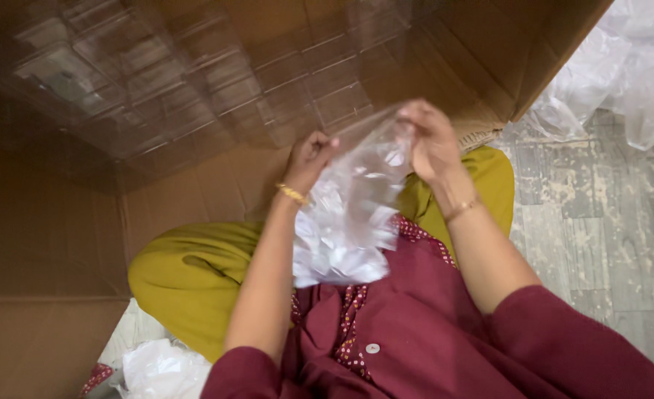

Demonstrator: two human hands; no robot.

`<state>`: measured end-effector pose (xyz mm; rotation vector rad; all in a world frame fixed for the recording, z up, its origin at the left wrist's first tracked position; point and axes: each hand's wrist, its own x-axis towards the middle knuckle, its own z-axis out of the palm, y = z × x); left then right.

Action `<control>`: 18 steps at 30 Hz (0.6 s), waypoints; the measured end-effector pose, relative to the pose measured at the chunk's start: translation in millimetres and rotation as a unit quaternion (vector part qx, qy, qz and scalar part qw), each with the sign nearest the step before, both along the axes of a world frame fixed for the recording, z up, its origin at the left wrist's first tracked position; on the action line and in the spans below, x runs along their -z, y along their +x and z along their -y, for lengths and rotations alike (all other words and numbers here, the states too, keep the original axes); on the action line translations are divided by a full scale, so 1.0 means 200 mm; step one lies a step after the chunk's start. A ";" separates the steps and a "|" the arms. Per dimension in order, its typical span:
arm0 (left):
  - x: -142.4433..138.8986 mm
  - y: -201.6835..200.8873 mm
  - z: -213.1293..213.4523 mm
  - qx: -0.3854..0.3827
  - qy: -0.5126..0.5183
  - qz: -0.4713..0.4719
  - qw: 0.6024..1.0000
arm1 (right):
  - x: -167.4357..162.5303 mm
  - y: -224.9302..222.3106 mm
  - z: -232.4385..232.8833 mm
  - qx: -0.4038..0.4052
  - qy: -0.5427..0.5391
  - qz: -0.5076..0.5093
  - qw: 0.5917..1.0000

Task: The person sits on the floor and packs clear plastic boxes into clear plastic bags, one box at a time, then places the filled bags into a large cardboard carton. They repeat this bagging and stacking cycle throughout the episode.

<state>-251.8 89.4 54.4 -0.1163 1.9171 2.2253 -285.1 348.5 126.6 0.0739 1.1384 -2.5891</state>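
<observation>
Seated person, seen from above. Left hand [310,157] and right hand [430,140] each have their grip pinched on the top edge of a clear plastic bag [353,214], held above the lap with its mouth pulled apart. The film is thin, glossy and crinkled, and sags white at the bottom. Likely risks: the slick edge slipping from the fingertips, or tearing under uneven pull. Behind stand a brown corrugated cardboard box [61,244] and rigid clear trays [194,74].

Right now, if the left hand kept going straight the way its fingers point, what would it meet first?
Probably the stack of clear plastic trays inside the cardboard box. The left hand pinches the clear plastic bag, knuckles aimed into the box; depth is unclear.
</observation>
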 end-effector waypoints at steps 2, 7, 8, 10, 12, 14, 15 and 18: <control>0.03 -0.09 -0.04 -0.131 -0.192 -0.094 0.968 | 0.01 -0.13 0.11 0.043 0.313 -0.041 0.948; 0.04 -0.14 -0.08 -0.209 -0.321 -0.077 0.921 | -0.01 -0.18 0.24 0.037 0.547 -0.211 0.809; 0.06 -0.12 -0.07 -0.202 -0.319 -0.093 0.921 | -0.02 -0.17 0.24 0.023 0.578 -0.193 0.792; 0.10 -0.09 -0.06 -0.187 -0.268 -0.113 0.938 | -0.04 -0.12 0.22 0.030 0.585 -0.197 0.786; 0.18 -0.02 -0.02 -0.168 -0.166 -0.114 0.965 | -0.04 -0.04 0.20 0.001 0.587 -0.140 0.798; 0.26 0.05 0.02 -0.135 -0.103 -0.103 0.980 | -0.01 0.04 0.18 -0.060 0.575 -0.030 0.816; 0.30 0.09 0.04 -0.120 -0.073 -0.098 0.985 | 0.01 0.08 0.18 -0.056 0.563 -0.047 0.823; 0.42 0.25 0.11 -0.084 0.009 0.086 0.993 | 0.10 0.21 0.17 -0.047 0.548 -0.093 0.830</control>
